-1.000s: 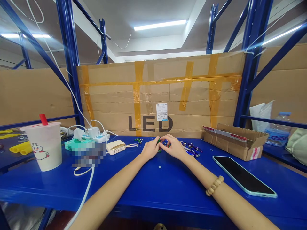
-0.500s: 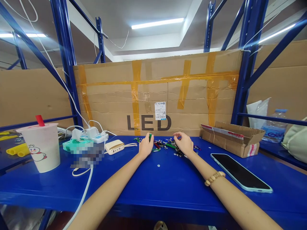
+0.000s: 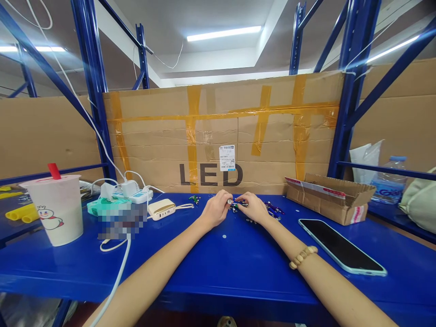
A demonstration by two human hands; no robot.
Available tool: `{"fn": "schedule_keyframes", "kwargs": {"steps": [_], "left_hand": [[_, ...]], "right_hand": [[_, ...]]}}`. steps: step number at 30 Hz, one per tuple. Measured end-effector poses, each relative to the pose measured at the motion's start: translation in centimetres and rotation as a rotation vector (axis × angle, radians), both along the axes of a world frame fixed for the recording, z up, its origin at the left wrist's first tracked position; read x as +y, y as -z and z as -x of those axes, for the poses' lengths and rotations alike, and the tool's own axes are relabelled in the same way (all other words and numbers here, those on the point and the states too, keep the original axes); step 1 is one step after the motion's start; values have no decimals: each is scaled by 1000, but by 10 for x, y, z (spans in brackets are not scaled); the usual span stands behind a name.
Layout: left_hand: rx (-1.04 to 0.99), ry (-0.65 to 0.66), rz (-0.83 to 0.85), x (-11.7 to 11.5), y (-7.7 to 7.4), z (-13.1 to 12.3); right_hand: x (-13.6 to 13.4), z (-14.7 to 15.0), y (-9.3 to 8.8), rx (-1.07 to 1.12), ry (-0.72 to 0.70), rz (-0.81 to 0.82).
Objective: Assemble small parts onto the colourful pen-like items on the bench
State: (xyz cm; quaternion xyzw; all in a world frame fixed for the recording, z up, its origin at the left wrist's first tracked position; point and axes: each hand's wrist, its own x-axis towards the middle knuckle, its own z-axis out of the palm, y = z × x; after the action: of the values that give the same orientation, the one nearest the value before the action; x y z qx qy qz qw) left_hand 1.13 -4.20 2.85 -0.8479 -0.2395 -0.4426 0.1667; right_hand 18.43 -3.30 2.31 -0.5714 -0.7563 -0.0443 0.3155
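Note:
My left hand [image 3: 217,210] is closed at the far middle of the blue table, with a small shiny metal piece [image 3: 230,201] at its fingertips. Just to its right, my right hand [image 3: 254,206] reaches in with fingers pinched together; what they grip is too small to make out. Between and under both hands lie small metal pieces with blue and green parts, partly hidden. More blue and purple pieces [image 3: 273,210] are heaped to the right of my right hand. A few small green pieces [image 3: 195,200] lie apart, left of my left hand.
A cream power bank [image 3: 161,209], a power strip [image 3: 138,195] with white cables and a paper cup [image 3: 56,211] stand left. To the right are a phone [image 3: 342,246] and an open cardboard box [image 3: 329,200]. A cardboard sheet [image 3: 156,141] stands behind the table [image 3: 218,268].
My left hand has moved right and closer to my right hand. The right hand has come slightly left and lower. The green piece in my left hand is no longer visible.

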Motion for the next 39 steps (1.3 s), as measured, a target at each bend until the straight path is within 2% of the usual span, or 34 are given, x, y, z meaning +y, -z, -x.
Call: {"fn": "schedule_keyframes", "kwargs": {"steps": [3,7,14,20,28,35,39], "left_hand": [[24,3,-7,3,1,1],[55,-50,114,4,5,2],[18,-214,345,2,4,-1],[-69,-352,437,4,4,3],[47,-323,456,4,3,0],[42,-322,438,3,3,0],[67,-327,425,2,2,-1]], "right_hand": [[0,1,5,-162,-82,20],[-1,5,8,-292,-147,44],[-4,8,4,-285,-173,-9],[-3,9,7,-263,-191,-4],[-3,10,5,-268,-93,4],[-4,17,10,-292,-185,18],[-6,22,13,-312,-165,71]]}}
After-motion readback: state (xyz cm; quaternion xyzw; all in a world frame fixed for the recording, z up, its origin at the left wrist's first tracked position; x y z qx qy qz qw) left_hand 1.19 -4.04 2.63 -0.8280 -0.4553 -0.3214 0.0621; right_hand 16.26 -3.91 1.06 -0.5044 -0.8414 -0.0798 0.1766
